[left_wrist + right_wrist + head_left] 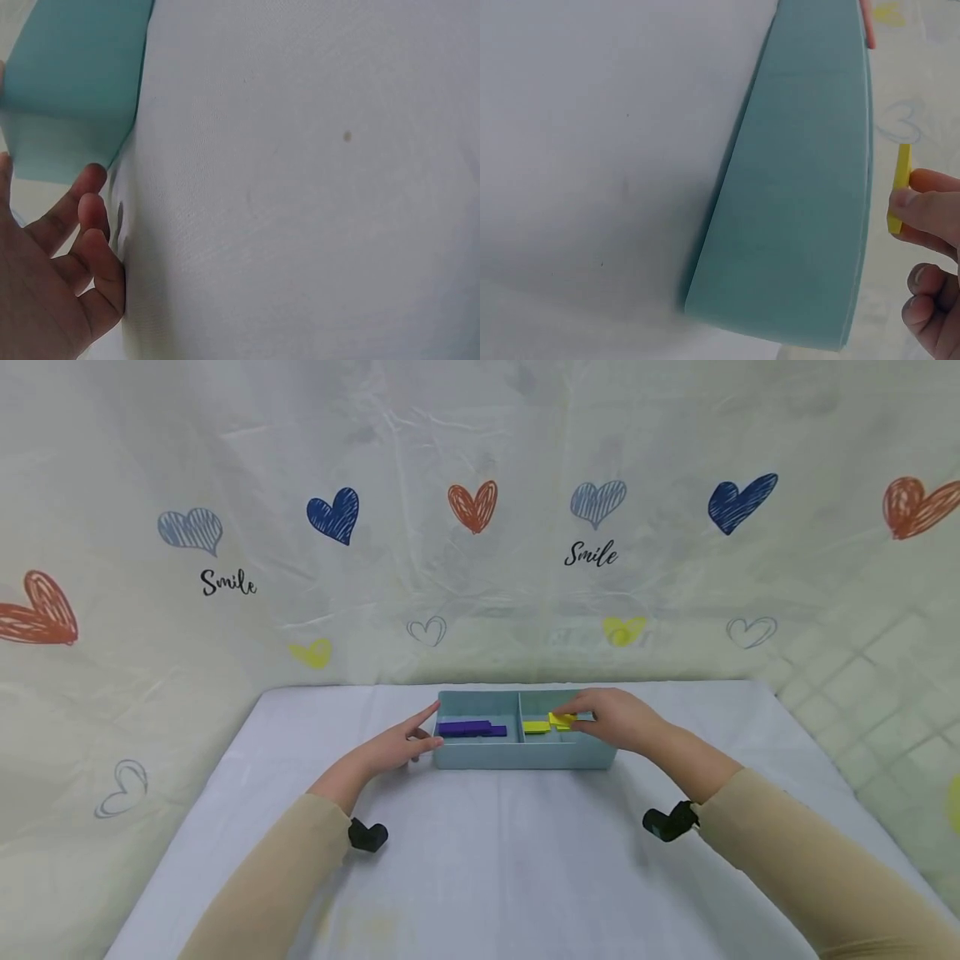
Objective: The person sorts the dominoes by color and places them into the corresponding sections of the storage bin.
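A light blue-green box [525, 757] with two compartments stands near the back of the table. Purple blocks [463, 728] lie in its left compartment, while yellow blocks [536, 727] lie in the right one. My left hand [393, 747] is at the box's left end, index finger stretched toward the far corner and thumb at the front corner; the other fingers are bent. Over the right compartment, my right hand [618, 718] pinches a thin yellow block [903, 161] between thumb and fingers. That hand partly hides the compartment's right side.
A white cloth covers the table [495, 860]. Behind it hangs a pale curtain [480, 435] printed with hearts and the word Smile. Small black devices are strapped at both wrists, one of them the left wrist camera [368, 836].
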### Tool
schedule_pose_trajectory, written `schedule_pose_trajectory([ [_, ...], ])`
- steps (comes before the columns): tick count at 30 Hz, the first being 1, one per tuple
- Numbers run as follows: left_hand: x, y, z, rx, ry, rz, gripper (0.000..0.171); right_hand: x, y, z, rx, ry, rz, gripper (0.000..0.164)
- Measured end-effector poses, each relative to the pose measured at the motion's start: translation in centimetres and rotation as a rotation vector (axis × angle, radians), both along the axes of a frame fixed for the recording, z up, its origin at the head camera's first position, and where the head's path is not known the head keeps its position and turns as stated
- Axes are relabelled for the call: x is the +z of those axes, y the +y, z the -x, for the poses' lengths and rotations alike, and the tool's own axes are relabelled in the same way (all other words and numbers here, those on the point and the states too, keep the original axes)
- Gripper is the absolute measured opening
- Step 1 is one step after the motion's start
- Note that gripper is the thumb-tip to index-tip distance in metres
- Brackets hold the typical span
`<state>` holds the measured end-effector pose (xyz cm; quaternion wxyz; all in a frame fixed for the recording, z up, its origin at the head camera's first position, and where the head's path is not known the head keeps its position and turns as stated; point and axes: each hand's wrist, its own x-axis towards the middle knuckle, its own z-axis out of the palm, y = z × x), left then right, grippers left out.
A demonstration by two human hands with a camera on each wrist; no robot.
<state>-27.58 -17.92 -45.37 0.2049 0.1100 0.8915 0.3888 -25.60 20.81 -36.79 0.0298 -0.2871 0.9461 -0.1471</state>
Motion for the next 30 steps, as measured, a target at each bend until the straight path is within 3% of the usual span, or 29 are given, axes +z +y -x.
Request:
schedule_pose_trajectory([
  [12,0.3,-0.2,-0.1,0.005,-0.008,0.008,0.075,-1.5,-0.9,2.6,0.02,-0.039,-0.117,0.031],
  [19,0.2,-0.1,-0.1,0.002,-0.004,0.005,0.074,-2.8,-1.0,4.0,-0.013,-0.056,-0.185,0.029],
  [30,0.1,0.3,-0.2,0.004,0.001,0.009,0.074,-3.8,-1.3,4.5,-0.032,-0.071,-0.224,0.03],
])
